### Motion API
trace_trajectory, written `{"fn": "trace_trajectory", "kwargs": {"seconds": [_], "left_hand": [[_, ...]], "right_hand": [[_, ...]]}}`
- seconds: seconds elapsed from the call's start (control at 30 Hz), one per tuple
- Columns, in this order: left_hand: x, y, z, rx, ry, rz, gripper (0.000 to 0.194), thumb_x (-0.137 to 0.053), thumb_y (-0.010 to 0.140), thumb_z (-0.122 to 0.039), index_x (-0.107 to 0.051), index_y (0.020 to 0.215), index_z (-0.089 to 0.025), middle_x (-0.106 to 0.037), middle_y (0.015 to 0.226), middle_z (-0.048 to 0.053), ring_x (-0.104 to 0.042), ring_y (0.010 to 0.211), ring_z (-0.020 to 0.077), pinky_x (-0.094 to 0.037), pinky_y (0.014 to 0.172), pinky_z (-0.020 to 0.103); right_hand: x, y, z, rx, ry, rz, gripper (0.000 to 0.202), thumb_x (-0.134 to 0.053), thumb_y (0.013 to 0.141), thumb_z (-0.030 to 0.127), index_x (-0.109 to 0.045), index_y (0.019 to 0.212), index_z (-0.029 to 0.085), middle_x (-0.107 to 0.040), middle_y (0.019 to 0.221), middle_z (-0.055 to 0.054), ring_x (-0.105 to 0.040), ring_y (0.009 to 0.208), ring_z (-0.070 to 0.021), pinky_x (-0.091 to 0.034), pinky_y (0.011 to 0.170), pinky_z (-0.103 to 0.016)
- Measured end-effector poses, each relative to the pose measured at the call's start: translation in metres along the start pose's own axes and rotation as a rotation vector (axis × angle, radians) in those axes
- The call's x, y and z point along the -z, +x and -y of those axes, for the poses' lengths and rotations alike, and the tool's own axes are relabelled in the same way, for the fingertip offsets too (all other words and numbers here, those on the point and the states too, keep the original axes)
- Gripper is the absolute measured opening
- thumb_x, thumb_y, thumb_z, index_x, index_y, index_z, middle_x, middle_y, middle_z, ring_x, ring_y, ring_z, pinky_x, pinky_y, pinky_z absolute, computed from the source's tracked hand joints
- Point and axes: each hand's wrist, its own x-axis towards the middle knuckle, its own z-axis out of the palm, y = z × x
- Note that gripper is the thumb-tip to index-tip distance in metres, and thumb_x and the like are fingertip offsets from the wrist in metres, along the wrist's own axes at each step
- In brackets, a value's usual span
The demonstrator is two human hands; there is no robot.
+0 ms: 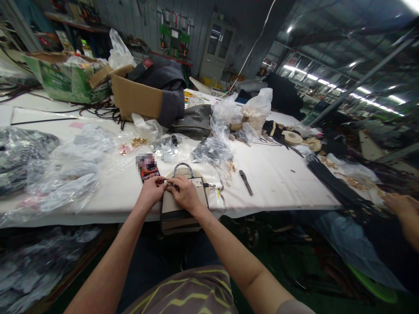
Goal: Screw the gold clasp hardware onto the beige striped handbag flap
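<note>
A beige and black handbag (183, 204) lies at the table's front edge, its lower part jutting past the edge. Its curved dark handle (182, 167) points away from me. My left hand (153, 188) is at the bag's upper left corner, thumb and fingers pinched together. Beside it, my right hand (183, 192) has its fingers curled over the top of the bag, meeting the left fingertips. Both work on a small strap or fitting there, mostly covered by the fingers. Just beyond my left hand lies a phone (148, 167) with a lit, partly blurred screen.
A dark flat tool (246, 182) lies to the right. Clear plastic bags (75, 161) cover the left side. Behind stand a cardboard box (137, 96) with dark cloth and a green carton (68, 80). Another person's hand (404, 213) is at far right near black straps (340, 187).
</note>
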Motion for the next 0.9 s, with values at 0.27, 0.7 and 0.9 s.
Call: {"fn": "trace_trajectory", "kwargs": {"seconds": [0.27,0.7,0.9], "left_hand": [[0.0,-0.001,-0.008,0.011,-0.007,-0.013,0.044,-0.08,0.067,-0.05,-0.082,0.094,-0.016,-0.082,0.086,0.011,-0.074,0.08,0.029,-0.056,0.074,0.038],[0.0,0.001,0.007,0.025,-0.074,-0.014,0.059,-0.087,0.068,-0.059,-0.084,0.105,-0.013,-0.085,0.098,0.015,-0.074,0.086,0.0283,-0.056,0.075,0.036],[0.0,0.002,0.009,0.007,-0.068,-0.031,0.057,-0.087,0.068,-0.057,-0.084,0.104,-0.014,-0.085,0.1,0.016,-0.076,0.088,0.0302,-0.059,0.08,0.04]], "right_hand": [[-0.004,-0.002,-0.006,0.001,0.038,-0.025,0.02,-0.08,0.104,0.018,-0.085,0.123,0.02,-0.08,0.12,-0.012,-0.072,0.115,-0.0265,-0.058,0.105,-0.038],[-0.001,0.009,-0.01,-0.03,0.009,0.072,0.019,-0.083,0.103,0.019,-0.086,0.122,0.017,-0.071,0.115,-0.01,-0.068,0.105,-0.0228,-0.057,0.097,-0.036],[-0.002,0.007,-0.007,-0.026,0.01,0.05,0.016,-0.083,0.103,0.017,-0.085,0.119,0.018,-0.073,0.115,-0.01,-0.069,0.105,-0.0231,-0.058,0.098,-0.036]]}}
